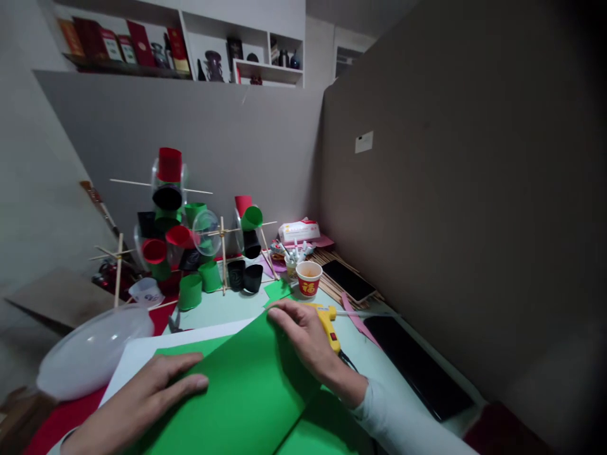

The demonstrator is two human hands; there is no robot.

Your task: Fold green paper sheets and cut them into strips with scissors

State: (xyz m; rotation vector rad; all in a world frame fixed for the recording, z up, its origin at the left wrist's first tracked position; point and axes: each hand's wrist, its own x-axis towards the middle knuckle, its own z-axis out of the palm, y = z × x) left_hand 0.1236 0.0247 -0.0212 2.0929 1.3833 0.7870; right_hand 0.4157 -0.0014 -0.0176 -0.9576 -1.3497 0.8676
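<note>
A large green paper sheet [241, 385] is lifted at its far corner, which my right hand [303, 335] pinches between thumb and fingers. More green paper [322, 423] lies underneath, over a white sheet [137, 354]. My left hand [147, 392] rests on the left part of the green paper, thumb and index finger stretched out and apart; its other fingers are mostly hidden. Just beyond my right wrist lies a yellow glue gun [328, 322], partly covered by the hand. A small green paper piece [277, 289] sits past the raised corner.
At the back left stand stick frames [222, 253] with red, green and black paper rolls [190, 291]. A red-white paper cup [308, 281], a phone [348, 280], wooden sticks [327, 256] and a long black object [417, 363] line the right. A translucent lid [95, 347] is left; partitions [427, 189] enclose the table.
</note>
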